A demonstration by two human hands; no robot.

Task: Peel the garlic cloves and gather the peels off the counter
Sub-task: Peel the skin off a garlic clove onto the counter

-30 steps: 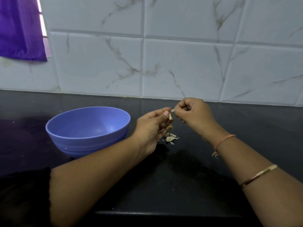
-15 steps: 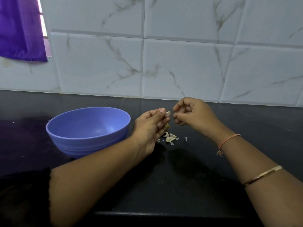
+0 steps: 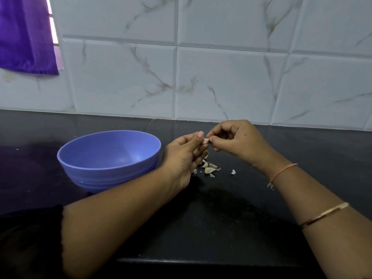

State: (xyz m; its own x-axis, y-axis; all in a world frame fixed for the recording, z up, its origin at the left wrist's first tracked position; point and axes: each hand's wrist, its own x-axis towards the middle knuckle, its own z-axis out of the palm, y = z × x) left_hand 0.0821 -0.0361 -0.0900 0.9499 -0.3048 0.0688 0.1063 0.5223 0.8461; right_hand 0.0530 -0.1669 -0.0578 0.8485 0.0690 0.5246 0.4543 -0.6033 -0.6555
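Observation:
A small pale garlic clove [image 3: 205, 140] is held above the black counter [image 3: 221, 218]. My left hand [image 3: 184, 156] holds it between thumb and fingers. My right hand [image 3: 235, 138] pinches the clove's right end with thumb and forefinger. Below the hands lies a small heap of peels [image 3: 209, 168], partly hidden by my left fingers. One loose peel [image 3: 233, 171] sits a little to the right of the heap. More garlic seems tucked under my left fingers, though it is mostly hidden.
A blue plastic bowl [image 3: 109, 174] stands on the counter just left of my left hand; no contents show in it. A marbled tile wall [image 3: 221, 77] rises behind. A purple cloth [image 3: 26, 35] hangs at the upper left. The counter's front edge [image 3: 201, 260] runs below my forearms.
My right hand pulled a strip of peel away and a piece dropped on the counter at the right. That hand has come back and pinches the clove again.

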